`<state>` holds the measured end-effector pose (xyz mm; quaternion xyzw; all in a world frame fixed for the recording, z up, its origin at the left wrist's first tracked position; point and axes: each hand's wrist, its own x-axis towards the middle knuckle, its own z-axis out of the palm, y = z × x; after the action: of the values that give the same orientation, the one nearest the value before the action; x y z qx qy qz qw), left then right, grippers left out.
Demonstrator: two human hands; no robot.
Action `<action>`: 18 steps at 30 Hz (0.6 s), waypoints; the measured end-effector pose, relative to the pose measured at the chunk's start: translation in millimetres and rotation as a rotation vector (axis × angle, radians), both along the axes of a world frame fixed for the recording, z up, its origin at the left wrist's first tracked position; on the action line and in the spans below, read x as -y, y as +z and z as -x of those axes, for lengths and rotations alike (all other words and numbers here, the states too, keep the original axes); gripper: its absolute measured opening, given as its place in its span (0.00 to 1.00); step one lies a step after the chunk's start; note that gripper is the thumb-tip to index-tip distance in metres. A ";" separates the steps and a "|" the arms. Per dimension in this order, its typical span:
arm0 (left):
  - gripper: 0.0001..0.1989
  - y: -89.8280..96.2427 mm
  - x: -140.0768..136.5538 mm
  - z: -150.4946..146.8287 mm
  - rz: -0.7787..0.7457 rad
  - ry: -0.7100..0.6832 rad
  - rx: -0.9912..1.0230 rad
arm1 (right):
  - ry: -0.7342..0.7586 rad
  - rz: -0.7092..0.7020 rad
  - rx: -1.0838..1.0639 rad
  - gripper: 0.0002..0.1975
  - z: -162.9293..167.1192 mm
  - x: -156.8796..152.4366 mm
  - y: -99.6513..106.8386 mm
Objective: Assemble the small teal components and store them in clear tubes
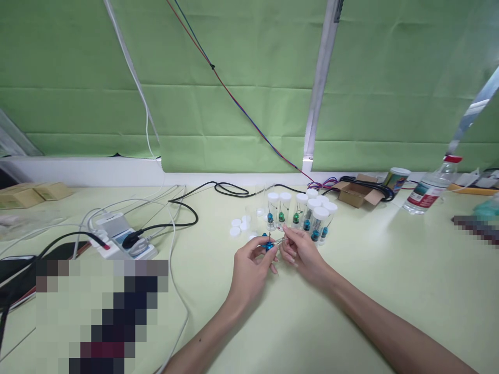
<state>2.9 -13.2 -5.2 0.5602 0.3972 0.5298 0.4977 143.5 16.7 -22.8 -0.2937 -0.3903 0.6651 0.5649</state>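
Observation:
Between thumb and fingers, my left hand [251,262] pinches a small shiny blue piece [269,246] with a thin dark wire rising from it. My right hand [302,254] is closed on a thin silvery strip [279,240], whose other end reaches the blue piece; its exact kind is too small to tell. Just beyond both hands stands a group of clear tubes with white caps [320,214]. Inside them are small blue or green pieces with wires, such as the green one [296,218]. Loose white caps [235,231] lie to the left of the tubes.
On the left, a white power strip [125,241] has plugs and cables in it. A black cable [195,215] runs along the back. Rightward are an open cardboard box [356,193], a can [396,179] and a plastic bottle [429,189]. Green blinds [234,114] hang behind.

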 end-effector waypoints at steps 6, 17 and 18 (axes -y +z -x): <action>0.11 -1.4 -1.8 0.9 0.004 -0.008 0.016 | 0.059 0.059 -0.035 0.22 -0.4 0.6 0.6; 0.13 -4.2 -6.1 4.1 0.074 0.008 0.071 | 0.060 0.015 -0.007 0.21 0.7 0.6 1.6; 0.13 -4.5 -6.4 4.7 0.075 0.014 0.075 | 0.050 0.001 0.000 0.21 0.8 0.7 1.6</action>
<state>-1.8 -6.8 -9.8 0.5180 0.4020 0.5386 0.5292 142.7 16.0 -21.2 -0.2841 -0.3973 0.6790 0.5481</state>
